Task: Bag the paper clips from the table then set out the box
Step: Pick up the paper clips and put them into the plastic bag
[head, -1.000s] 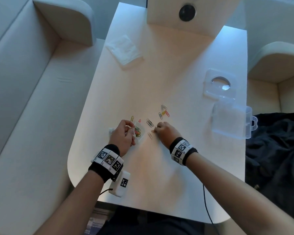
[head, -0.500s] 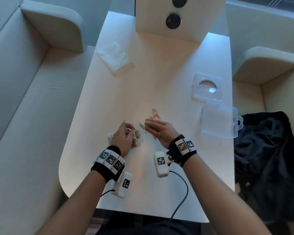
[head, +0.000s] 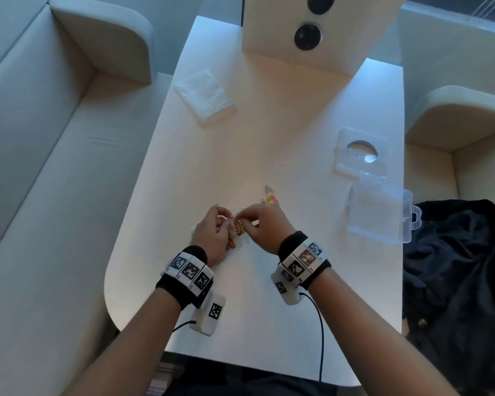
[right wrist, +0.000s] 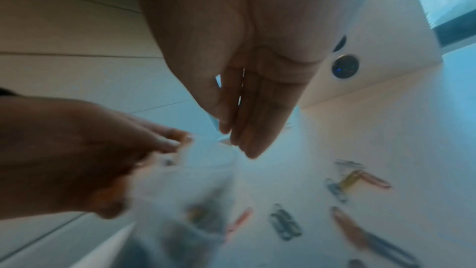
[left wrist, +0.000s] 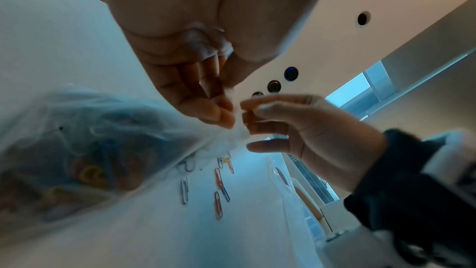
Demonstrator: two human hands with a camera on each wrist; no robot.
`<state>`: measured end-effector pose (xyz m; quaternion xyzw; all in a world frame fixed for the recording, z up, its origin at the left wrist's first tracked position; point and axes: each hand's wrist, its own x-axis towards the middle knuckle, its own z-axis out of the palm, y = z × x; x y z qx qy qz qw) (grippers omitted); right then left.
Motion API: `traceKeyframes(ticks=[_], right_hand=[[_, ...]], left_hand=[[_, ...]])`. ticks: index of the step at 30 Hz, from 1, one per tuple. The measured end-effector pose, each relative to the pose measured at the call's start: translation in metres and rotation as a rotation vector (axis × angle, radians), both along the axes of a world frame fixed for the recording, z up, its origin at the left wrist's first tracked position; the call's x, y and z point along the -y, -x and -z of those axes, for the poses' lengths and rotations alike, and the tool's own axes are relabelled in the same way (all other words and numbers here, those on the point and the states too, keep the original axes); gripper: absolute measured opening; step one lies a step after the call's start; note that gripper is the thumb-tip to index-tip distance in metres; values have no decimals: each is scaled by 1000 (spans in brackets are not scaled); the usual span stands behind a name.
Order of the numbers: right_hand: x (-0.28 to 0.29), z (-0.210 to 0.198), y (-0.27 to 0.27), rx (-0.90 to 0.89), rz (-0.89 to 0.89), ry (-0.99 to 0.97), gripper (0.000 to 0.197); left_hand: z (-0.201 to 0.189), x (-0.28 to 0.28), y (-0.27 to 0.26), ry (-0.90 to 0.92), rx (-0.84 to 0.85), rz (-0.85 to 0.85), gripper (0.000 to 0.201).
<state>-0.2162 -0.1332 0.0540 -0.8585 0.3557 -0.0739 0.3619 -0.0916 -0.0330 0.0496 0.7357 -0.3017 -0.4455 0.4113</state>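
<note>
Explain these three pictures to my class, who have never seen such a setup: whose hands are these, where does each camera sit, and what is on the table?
No machine: a person works with bare hands. One camera sits on the head, one on each wrist. The left hand holds a small clear bag of paper clips; the right hand pinches its mouth, though whether that grip holds a clip is unclear. Loose clips lie on the white table, with a clear plastic box at its right edge, a clear tray behind it, and spare bags at the far left.

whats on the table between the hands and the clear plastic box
In the head view, a few loose paper clips lie just beyond the right hand; from there to the clear plastic box the table is bare.
</note>
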Motion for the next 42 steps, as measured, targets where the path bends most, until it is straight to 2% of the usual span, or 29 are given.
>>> traceKeyframes(ticks=[3,4,6,8,11,13,16,19,22,28,31,32,34,38,42], right_hand=[[31,14,9,87,153,77,22],[42,24,10,16,175,90,29],[58,46,10,-244,143,71,47],[60,65,8,-428,108,40,55],[39,81,-2,-518,160,61,55],[12,84,-18,-495,232,37,56],[-26,84,-49,-449,228,-24,59],[-39,83,-67,-464,139,13,58],[-45,83,-68,-538,-79,128,56],[-50,90,-21,-489,-294,369,61],[-44,90,-1,-447,-414,469,54],[-42,88,3,-430,-441,514,45],[-39,83,5,-354,-399,536,33],[-22,83,3,-288,-221,352,16],[-5,78,14,-93,194,62,6]], left_hand=[[-3,-7,-12,-13,23,-25,15],[-3,-10,-17,-18,21,-39,14],[-3,-18,-26,-15,5,-65,13],[-4,-27,-35,0,-26,-87,13],[-1,-41,-49,16,-43,-115,14],[0,-50,-56,23,-35,-134,14],[1,-62,-64,27,-37,-169,14],[0,-70,-69,25,-30,-190,18],[1,-77,-74,17,-21,-201,18],[2,-79,-75,-6,-28,-194,17],[0,-77,-71,-10,-30,-180,13],[-1,-77,-70,-13,-29,-175,11],[-2,-76,-67,-17,-30,-165,10],[-4,-74,-62,-32,-27,-142,10],[-6,-69,-52,-50,-29,-111,10]])
